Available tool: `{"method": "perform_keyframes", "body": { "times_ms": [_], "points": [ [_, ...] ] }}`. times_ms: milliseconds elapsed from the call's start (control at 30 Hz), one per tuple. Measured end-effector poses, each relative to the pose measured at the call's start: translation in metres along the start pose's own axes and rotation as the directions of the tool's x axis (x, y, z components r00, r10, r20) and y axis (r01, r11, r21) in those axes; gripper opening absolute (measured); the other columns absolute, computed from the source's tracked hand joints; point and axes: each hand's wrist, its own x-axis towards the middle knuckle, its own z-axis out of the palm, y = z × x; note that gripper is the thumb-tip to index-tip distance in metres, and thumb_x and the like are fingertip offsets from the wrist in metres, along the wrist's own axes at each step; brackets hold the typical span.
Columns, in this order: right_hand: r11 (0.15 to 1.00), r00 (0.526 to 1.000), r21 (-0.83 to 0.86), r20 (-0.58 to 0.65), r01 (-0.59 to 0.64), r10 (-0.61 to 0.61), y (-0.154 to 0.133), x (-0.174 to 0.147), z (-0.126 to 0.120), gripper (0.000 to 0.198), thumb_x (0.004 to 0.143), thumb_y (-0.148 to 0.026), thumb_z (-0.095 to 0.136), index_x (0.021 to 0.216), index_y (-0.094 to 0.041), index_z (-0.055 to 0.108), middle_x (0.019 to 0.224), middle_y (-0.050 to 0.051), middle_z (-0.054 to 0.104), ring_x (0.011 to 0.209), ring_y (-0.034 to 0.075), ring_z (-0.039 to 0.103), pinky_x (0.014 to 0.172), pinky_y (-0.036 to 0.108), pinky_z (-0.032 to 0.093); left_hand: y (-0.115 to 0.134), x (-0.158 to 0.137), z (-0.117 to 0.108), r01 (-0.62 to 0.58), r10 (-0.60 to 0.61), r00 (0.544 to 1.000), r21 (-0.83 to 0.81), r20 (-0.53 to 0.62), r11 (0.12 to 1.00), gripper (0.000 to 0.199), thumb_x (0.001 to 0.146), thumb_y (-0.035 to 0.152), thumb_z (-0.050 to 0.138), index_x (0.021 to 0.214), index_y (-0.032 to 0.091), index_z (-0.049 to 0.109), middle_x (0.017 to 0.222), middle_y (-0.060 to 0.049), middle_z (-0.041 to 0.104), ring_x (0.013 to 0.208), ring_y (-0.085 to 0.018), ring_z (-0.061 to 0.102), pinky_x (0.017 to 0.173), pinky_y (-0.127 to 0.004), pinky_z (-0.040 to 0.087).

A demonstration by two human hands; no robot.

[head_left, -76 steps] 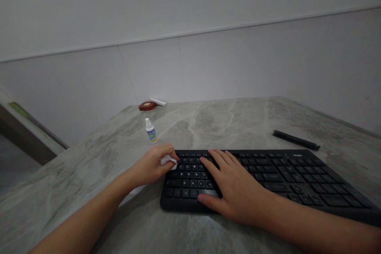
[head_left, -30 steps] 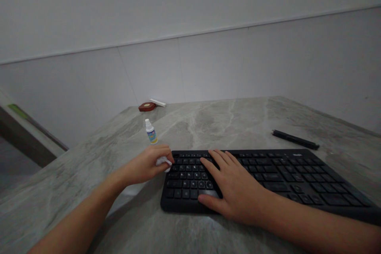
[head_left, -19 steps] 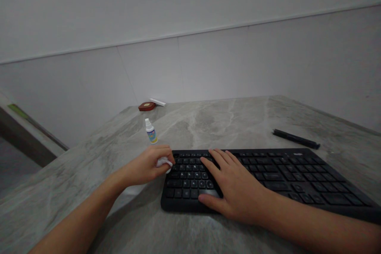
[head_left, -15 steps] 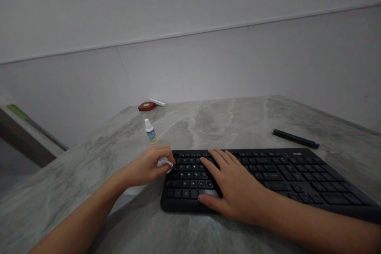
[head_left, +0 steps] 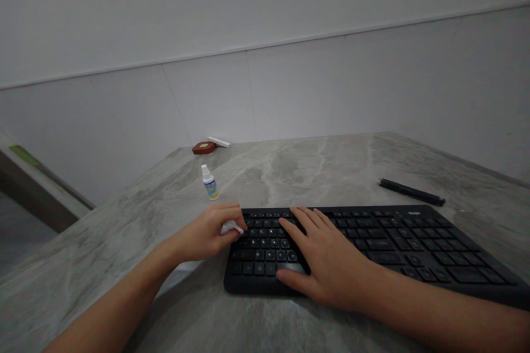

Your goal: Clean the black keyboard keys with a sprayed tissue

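A black keyboard (head_left: 385, 258) lies across the front of the grey marbled table. At its left end, my left hand (head_left: 213, 230) is closed around a crumpled white tissue or cloth (head_left: 232, 226); the fingertips are over the upper left keys. Most of the white piece is hidden inside the fingers. My right hand (head_left: 325, 262) rests flat on the middle of the keyboard, fingers spread and thumb near the front edge, with nothing held. Just beyond my left hand stands a small white spray bottle (head_left: 211, 185) with a blue and yellow label.
A black pen-like stick (head_left: 411, 192) lies behind the keyboard on the right. At the far left corner of the table (head_left: 290, 168) are a dark red case (head_left: 203, 148) and a white strip (head_left: 219, 142) by the wall.
My left hand has shifted slightly to the right over the keys with the white piece still in it. My right hand and the keyboard have stayed in place.
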Motion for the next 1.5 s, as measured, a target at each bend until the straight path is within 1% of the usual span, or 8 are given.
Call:
{"method": "perform_keyframes", "body": {
  "times_ms": [133, 267, 367, 600, 867, 1133, 1367, 1500],
  "points": [
    [1.000, 1.000, 0.003, 0.005, 0.002, -0.002, 0.000, 0.000, 0.001, 0.079, 0.085, -0.066, 0.051, 0.142, -0.011, 0.049, 0.147, 0.024, 0.043, 0.136, 0.040, 0.036, 0.111, 0.059, 0.028, 0.004, -0.003, -0.006, 0.025, -0.026, 0.998, 0.018, 0.058, 1.000, 0.011, 0.084, 0.009, 0.055, 0.087, 0.019, 0.058, 0.087, -0.001, 0.059, 0.083, -0.017, 0.057, 0.077, -0.029, 0.043],
    [1.000, 1.000, 0.011, 0.013, -0.003, 0.003, 0.001, -0.001, -0.001, 0.080, 0.085, -0.067, 0.051, 0.142, -0.010, 0.050, 0.147, 0.025, 0.043, 0.136, 0.041, 0.036, 0.112, 0.059, 0.027, 0.005, -0.006, -0.012, 0.039, -0.045, 0.992, 0.046, 0.119, 0.998, 0.017, 0.080, 0.006, 0.055, 0.091, 0.020, 0.056, 0.093, -0.001, 0.059, 0.089, -0.019, 0.057, 0.082, -0.031, 0.044],
    [1.000, 1.000, 0.016, 0.028, -0.002, 0.002, 0.001, -0.001, -0.002, 0.081, 0.085, -0.068, 0.049, 0.142, -0.010, 0.049, 0.147, 0.025, 0.043, 0.137, 0.041, 0.035, 0.111, 0.059, 0.028, 0.004, -0.007, -0.013, 0.039, -0.046, 0.990, 0.051, 0.136, 0.998, 0.019, 0.080, 0.005, 0.054, 0.091, 0.020, 0.056, 0.092, -0.001, 0.060, 0.088, -0.018, 0.057, 0.081, -0.031, 0.043],
    [1.000, 1.000, 0.018, 0.008, -0.002, 0.002, -0.001, 0.000, -0.002, 0.081, 0.084, -0.068, 0.050, 0.141, -0.010, 0.050, 0.145, 0.026, 0.044, 0.135, 0.042, 0.038, 0.110, 0.059, 0.029, 0.006, -0.002, -0.005, -0.024, 0.025, 0.997, -0.009, 0.079, 1.000, 0.013, 0.086, 0.007, 0.051, 0.088, 0.019, 0.056, 0.087, -0.002, 0.060, 0.081, -0.017, 0.056, 0.075, -0.029, 0.043],
    [1.000, 1.000, 0.016, -0.024, 0.008, -0.007, 0.001, -0.001, 0.001, 0.078, 0.084, -0.065, 0.053, 0.141, -0.012, 0.050, 0.145, 0.023, 0.046, 0.135, 0.040, 0.038, 0.110, 0.059, 0.029, 0.008, 0.001, 0.006, -0.052, 0.054, 0.998, -0.051, 0.043, 0.997, 0.012, 0.090, 0.010, 0.049, 0.091, 0.020, 0.055, 0.089, -0.002, 0.061, 0.083, -0.016, 0.056, 0.077, -0.030, 0.044],
    [1.000, 1.000, 0.005, 0.024, 0.000, 0.000, 0.001, 0.000, -0.002, 0.081, 0.085, -0.067, 0.050, 0.142, -0.010, 0.049, 0.147, 0.026, 0.042, 0.136, 0.042, 0.036, 0.110, 0.060, 0.028, 0.004, -0.002, -0.003, -0.005, 0.006, 0.998, -0.013, 0.065, 1.000, 0.011, 0.092, 0.011, 0.051, 0.090, 0.019, 0.059, 0.087, -0.002, 0.062, 0.082, -0.017, 0.058, 0.076, -0.030, 0.045],
    [1.000, 0.999, 0.012, -0.036, 0.014, -0.013, 0.002, -0.002, 0.002, 0.077, 0.085, -0.065, 0.052, 0.141, -0.012, 0.051, 0.145, 0.024, 0.046, 0.135, 0.040, 0.038, 0.109, 0.059, 0.030, 0.003, 0.001, 0.011, -0.020, 0.021, 1.000, -0.041, 0.013, 0.999, 0.013, 0.094, 0.013, 0.049, 0.098, 0.021, 0.058, 0.097, -0.004, 0.063, 0.090, -0.018, 0.058, 0.083, -0.033, 0.047],
    [1.000, 0.999, 0.009, -0.040, 0.019, -0.018, 0.002, -0.001, 0.002, 0.077, 0.084, -0.065, 0.052, 0.140, -0.012, 0.052, 0.145, 0.024, 0.046, 0.134, 0.040, 0.039, 0.109, 0.059, 0.030, 0.003, 0.002, 0.012, 0.003, -0.003, 1.000, -0.021, -0.019, 1.000, 0.013, 0.094, 0.013, 0.050, 0.099, 0.021, 0.058, 0.096, -0.003, 0.063, 0.090, -0.018, 0.059, 0.083, -0.033, 0.047]
  ]
}}
